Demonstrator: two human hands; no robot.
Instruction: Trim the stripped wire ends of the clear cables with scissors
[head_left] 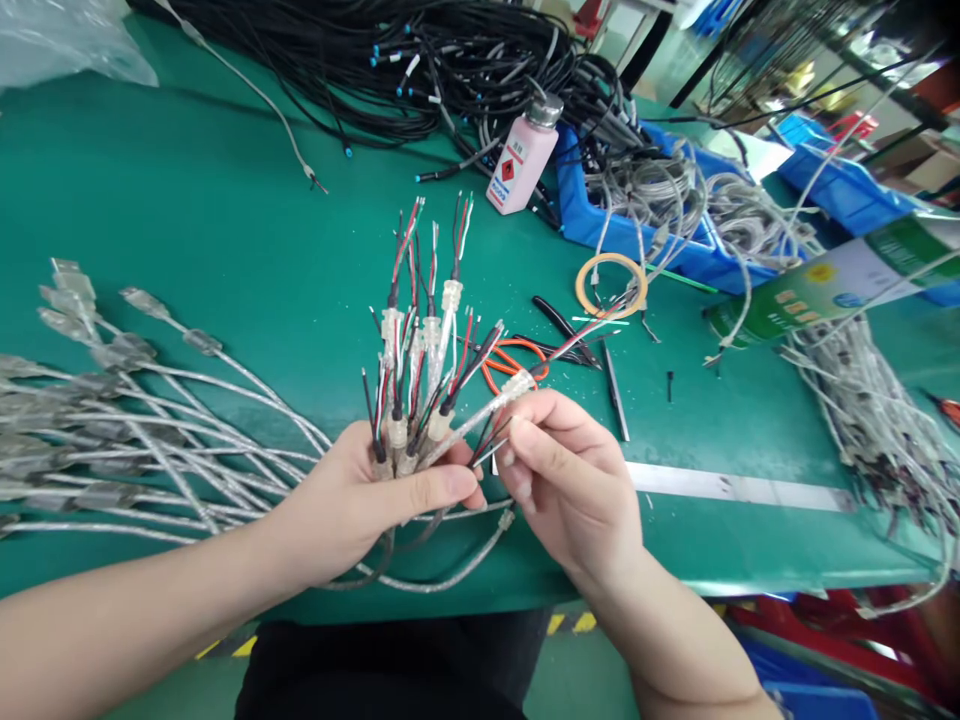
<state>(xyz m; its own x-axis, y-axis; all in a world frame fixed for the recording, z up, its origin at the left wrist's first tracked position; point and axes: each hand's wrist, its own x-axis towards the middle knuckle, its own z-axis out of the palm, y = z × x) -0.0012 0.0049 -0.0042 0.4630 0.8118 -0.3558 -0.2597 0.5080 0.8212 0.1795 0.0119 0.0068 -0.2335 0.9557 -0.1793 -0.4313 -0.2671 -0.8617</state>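
Both hands meet low over the near edge of the green table, forearms coming in from the bottom corners. Left hand is turned palm-up and curled shut around a bundle of cable ends, its thumb lying flat across the front of the bunch; the stripped red, black and white wires fan upward out of the fist, while the clear-sheathed cables trail down and away to the left, joining the silvery cable pile spread on the table. Right hand sits just beside it, wrist bent inward, fingers drawn together with thumb and forefinger pinching one single cable that leans up and to the right out of the bundle. Beyond the hands lie orange-handled cutters, a roll of tape, a pink bottle and a blue bin of grey cables; black cables heap along the far edge.
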